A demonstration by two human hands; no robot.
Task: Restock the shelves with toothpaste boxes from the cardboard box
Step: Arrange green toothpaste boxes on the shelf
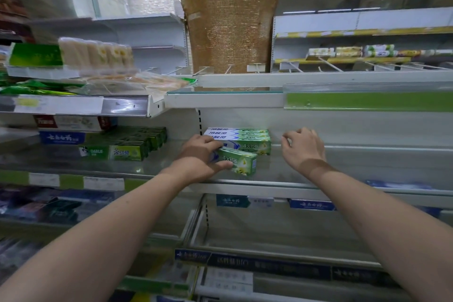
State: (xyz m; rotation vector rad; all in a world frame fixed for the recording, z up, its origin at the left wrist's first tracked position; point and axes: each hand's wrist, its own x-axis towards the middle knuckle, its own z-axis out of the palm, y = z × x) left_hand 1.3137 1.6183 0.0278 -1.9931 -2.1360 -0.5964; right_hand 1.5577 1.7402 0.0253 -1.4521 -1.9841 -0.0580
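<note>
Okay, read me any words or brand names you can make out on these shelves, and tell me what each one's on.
"DARLIE": on the green toothpaste box at the left stack's front.
"BIO": on the dark shelf strip low down.
Chinese print on the box in the left hand: too blurred to read.
White price tags: blurred.

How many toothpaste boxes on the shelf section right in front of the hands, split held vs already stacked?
Held in the left hand, green toothpaste box: 1
Already in the stack against the back panel: at least 4 visible (3 top faces, plus one front face below)
Right hand: 0, holds nothing
Total: 5 visible; any hidden behind can't be counted.
</note>
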